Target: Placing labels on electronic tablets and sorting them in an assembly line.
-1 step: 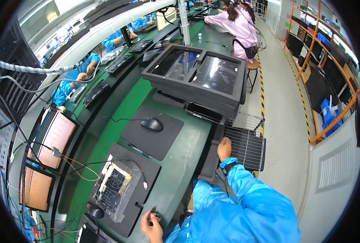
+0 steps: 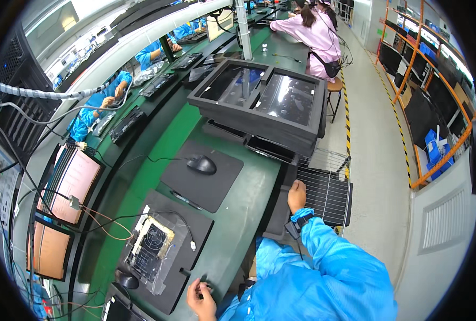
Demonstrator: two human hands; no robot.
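My left hand (image 2: 201, 300) is at the near edge of the green bench, low in the view. Its fingers curl loosely, apart from each other, and I see nothing held in them. Close by lies a black foam pad (image 2: 197, 235) bearing a taped, pale-framed panel (image 2: 155, 238) with a round fan-like pattern. My right hand (image 2: 296, 196), with a dark strap on the wrist, is closed at the edge of a dark grey tray-like piece (image 2: 277, 216), beside a wire rack (image 2: 329, 192). What its fingers grip is hidden.
A black foam tray (image 2: 288, 127) with two glossy dark panels stands ahead. A computer mouse (image 2: 201, 164) and a pen (image 2: 185, 199) lie on a dark mat (image 2: 224, 182). Cables and screens (image 2: 72, 184) line the left. Co-workers sit further along; an orange shelf (image 2: 409, 69) stands right.
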